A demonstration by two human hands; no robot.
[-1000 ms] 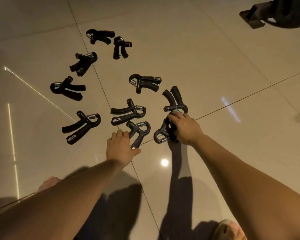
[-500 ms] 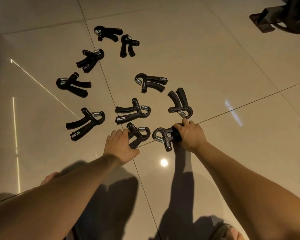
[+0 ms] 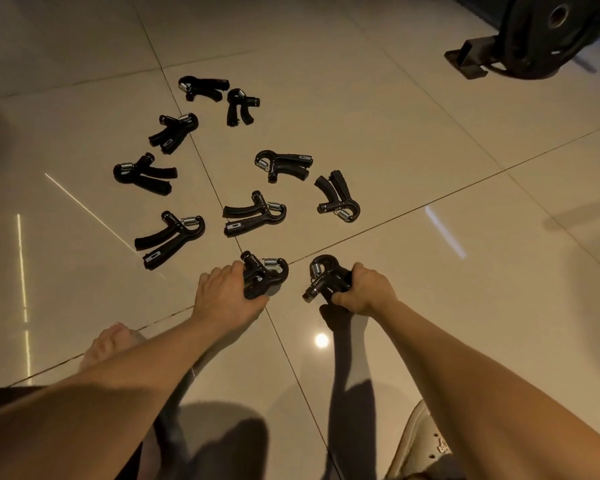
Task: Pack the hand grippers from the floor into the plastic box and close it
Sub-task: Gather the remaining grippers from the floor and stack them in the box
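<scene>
The left hand is curled round one hand gripper; the right hand, a little apart from it, clasps a second gripper. Both are low by the crossing tile seams of the floor. Eight loose grippers lie scattered beyond (black, steel springs). A weight plate stands toward the far right corner.
</scene>
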